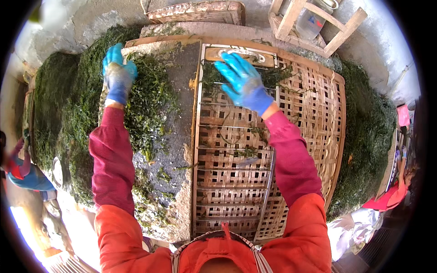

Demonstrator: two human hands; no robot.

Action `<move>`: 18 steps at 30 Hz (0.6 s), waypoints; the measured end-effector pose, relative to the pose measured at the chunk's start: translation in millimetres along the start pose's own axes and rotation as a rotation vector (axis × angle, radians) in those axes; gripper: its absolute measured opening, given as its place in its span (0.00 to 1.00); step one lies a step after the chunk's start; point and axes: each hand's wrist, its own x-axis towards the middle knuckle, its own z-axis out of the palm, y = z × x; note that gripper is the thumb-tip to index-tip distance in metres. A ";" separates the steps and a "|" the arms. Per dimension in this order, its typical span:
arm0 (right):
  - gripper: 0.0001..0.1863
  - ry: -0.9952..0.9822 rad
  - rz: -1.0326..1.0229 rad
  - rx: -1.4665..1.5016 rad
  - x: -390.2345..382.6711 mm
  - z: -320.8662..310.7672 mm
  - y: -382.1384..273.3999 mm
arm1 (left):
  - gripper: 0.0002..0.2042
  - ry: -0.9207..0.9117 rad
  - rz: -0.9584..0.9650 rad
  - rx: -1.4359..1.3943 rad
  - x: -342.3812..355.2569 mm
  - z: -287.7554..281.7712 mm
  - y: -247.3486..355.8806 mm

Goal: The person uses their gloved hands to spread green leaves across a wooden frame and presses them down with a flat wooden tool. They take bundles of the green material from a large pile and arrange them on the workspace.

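My left hand (119, 75), in a blue glove, has its fingers extended over dark green seaweed (150, 104) heaped near the far edge of a mottled grey board (180, 173). My right hand (243, 83), also gloved, is spread open above scattered seaweed on a woven slatted tray (309, 104) with a metal-barred frame (232, 182). A pale piece with a slot (252, 57) lies at the tray's top. Whether either hand touches the seaweed beneath is unclear.
Large seaweed piles (59, 109) (362, 141) flank the work area. A wooden stool (291, 18) with a plastic container (309, 25) and a worn wooden block (195, 13) stand by the wall. Co-workers (27, 175) (393, 191) work at both sides.
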 end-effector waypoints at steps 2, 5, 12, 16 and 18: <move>0.31 -0.078 -0.185 -0.121 14.5 29.2 -10.7 | 0.31 0.056 0.219 -0.098 -20.4 18.0 9.5; 0.24 -0.057 -0.073 0.003 17.3 45.3 -4.0 | 0.32 0.048 0.367 0.009 -51.7 32.2 83.9; 0.14 0.053 0.276 0.136 -5.4 22.8 6.8 | 0.32 -0.245 0.582 0.205 -84.6 66.6 128.8; 0.16 -0.194 0.008 -0.048 -13.4 29.7 -4.0 | 0.27 -0.407 0.737 0.182 -105.7 88.0 133.4; 0.18 -0.119 0.029 0.051 -14.3 12.1 -7.0 | 0.27 -0.415 0.765 0.152 -103.5 90.6 122.9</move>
